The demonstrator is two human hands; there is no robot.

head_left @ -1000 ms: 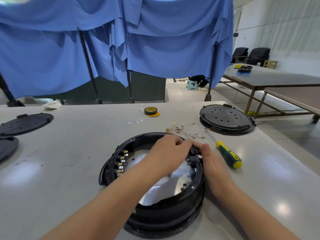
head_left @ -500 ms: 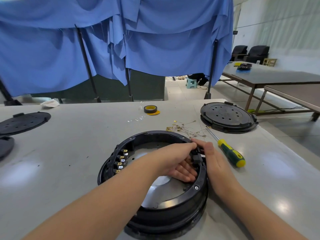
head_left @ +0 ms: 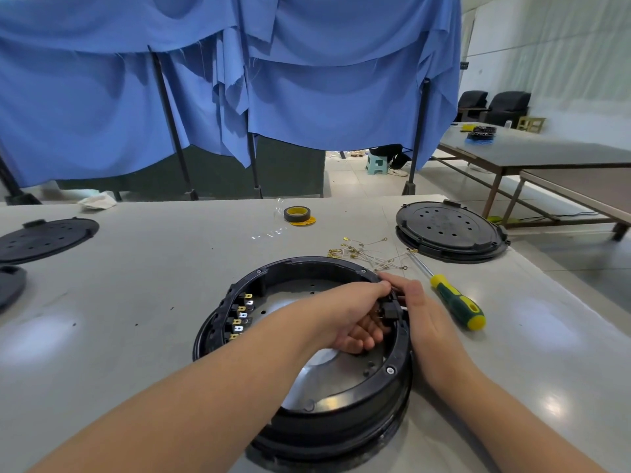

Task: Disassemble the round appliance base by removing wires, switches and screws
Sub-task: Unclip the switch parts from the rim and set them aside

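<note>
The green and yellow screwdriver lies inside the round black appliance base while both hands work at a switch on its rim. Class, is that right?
Not quite. The head view shows the green and yellow screwdriver lying on the grey table, right of the round black appliance base, not inside it. Both hands, left and right, do work at the rim.

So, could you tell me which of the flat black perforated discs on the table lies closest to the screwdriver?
The disc at the far right, just beyond the screwdriver; the other perforated disc lies at the table's far left edge.
</note>
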